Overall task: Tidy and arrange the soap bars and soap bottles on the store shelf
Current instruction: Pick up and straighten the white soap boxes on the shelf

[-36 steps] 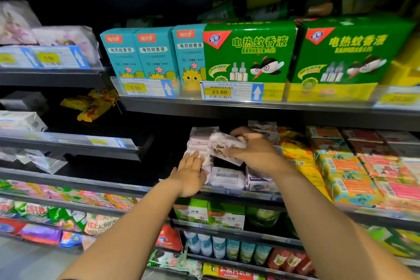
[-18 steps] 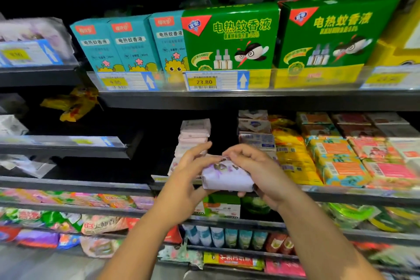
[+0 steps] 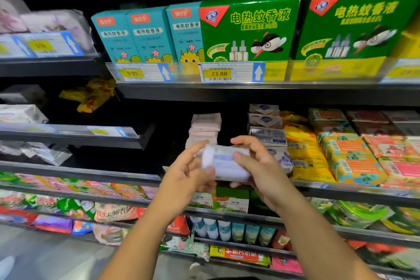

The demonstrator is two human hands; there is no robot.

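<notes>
Tiers of dark metal shelves (image 3: 250, 93) run across the whole view, split into a left bay and a right bay whose boards sit at different heights. Clear plastic price rails (image 3: 186, 73) line the front edges, carrying yellow-and-white tags (image 3: 219, 73) with blue arrows. The top of the unit is lost in shadow. A pale grey floor (image 3: 45, 254) shows at lower left.

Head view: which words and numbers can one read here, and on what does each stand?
"电热蚊香液": green box, and also the teal boxes.
"23.80": price label below the green box.
"9.90": price tag below the teal boxes.
Print on the held soap bar and on the other packets: too blurred to read.
</notes>
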